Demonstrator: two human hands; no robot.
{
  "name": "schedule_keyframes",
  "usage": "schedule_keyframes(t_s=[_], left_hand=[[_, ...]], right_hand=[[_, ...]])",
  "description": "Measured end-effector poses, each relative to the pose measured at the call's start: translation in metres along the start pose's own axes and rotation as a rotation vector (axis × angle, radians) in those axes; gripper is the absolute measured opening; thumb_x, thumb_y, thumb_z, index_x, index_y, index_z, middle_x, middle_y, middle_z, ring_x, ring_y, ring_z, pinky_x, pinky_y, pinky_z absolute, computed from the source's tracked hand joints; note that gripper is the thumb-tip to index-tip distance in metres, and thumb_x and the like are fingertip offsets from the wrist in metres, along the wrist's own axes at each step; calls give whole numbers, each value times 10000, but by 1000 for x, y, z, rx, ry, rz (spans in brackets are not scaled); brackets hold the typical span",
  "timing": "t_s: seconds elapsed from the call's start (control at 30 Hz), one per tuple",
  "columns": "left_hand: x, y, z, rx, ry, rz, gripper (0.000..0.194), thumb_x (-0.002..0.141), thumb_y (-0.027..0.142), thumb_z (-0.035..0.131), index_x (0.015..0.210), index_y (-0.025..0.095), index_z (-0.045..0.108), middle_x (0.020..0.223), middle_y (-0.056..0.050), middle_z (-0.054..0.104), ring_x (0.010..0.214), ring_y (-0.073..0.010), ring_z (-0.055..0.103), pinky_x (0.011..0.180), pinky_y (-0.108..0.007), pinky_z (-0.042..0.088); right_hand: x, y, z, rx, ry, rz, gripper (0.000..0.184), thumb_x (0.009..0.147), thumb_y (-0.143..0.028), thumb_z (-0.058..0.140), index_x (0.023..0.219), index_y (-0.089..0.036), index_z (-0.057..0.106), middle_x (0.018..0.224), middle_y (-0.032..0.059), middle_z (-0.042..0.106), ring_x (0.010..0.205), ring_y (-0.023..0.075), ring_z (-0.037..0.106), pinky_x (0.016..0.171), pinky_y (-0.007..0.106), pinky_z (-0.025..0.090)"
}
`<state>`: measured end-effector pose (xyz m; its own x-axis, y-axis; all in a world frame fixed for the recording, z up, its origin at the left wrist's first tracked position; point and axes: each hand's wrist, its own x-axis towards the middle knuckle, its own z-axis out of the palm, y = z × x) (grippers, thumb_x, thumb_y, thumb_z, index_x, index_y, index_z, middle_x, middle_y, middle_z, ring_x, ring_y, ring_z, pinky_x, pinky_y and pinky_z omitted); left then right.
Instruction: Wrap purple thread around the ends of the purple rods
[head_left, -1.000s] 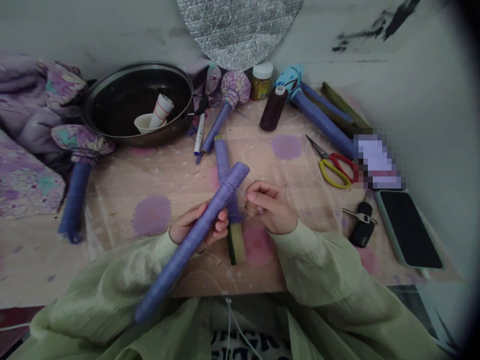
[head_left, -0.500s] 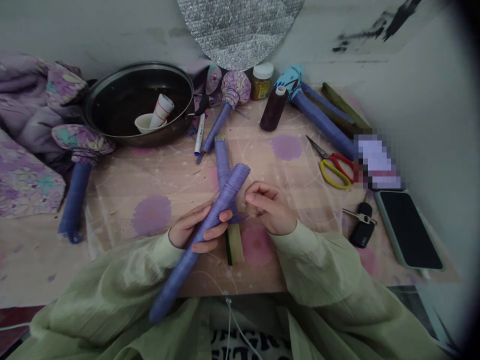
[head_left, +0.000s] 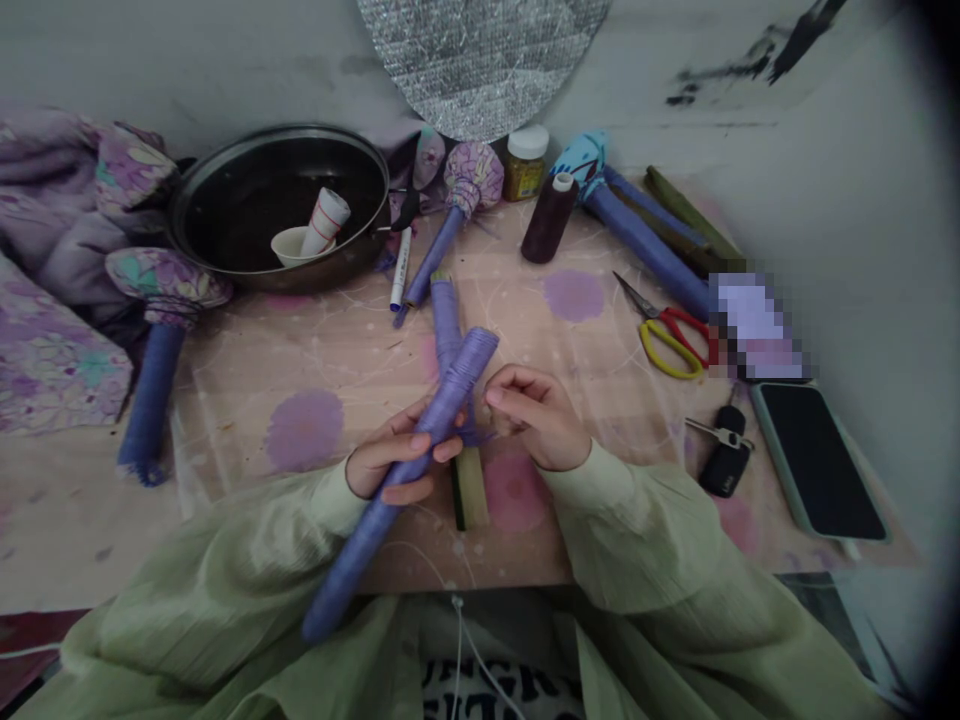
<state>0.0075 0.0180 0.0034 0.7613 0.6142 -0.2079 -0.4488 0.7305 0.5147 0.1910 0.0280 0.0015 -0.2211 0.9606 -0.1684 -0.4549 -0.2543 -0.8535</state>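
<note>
On the flower-patterned worktop (head_left: pixel 600 345), a second rod (head_left: pixel 445 318) lies below your hands, its purple winding apparently stopping short of a bare near end. Your left hand (head_left: pixel 375 464) is closed around the slanting purple rod (head_left: pixel 405 470), whose visible length looks almost wholly covered. Your right hand (head_left: pixel 538 415), apart from it, pinches thumb and finger together; whether they hold thread, I cannot tell.

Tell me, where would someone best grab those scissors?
Probably by the yellow handle, coming from the near side: the scissors seem to lie flat, handle end nearest, with the pointed blades angled away.
</note>
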Motion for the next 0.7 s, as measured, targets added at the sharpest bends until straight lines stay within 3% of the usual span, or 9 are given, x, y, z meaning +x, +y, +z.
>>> schedule_keyframes(t_s=[0.17, 0.4, 0.7], left_hand=[[4, -2, 2, 63, 78, 61, 272, 678, 227, 731, 906, 113, 636, 766, -40, 562, 596, -77, 493, 359, -95, 404], [6, -1, 4, 46, 79, 50, 257, 728, 267, 711, 904, 94, 640, 655, -19, 559, 537, -61, 470, 383, -105, 364], [7, -4, 1, 34, 98, 64, 292, 744, 273, 701, 967, 105, 616, 740, -42, 622, 552, -76, 520, 440, -152, 400]], right_hand=[[-1, 0, 0, -8, -2, -27, 178, 639, -286, 729, 596, -164, 608, 396, -84, 449, 332, 23, 325, 347, 171, 238], [0, 0, -1, -25, -6, -49, 174, 657, -308, 712, 626, -169, 612, 417, -88, 444, 342, 24, 312, 346, 171, 229], [0, 1, -2, -93, 22, -110, 182, 688, -318, 701, 637, -174, 602, 429, -89, 427, 368, 31, 320, 373, 184, 250]])
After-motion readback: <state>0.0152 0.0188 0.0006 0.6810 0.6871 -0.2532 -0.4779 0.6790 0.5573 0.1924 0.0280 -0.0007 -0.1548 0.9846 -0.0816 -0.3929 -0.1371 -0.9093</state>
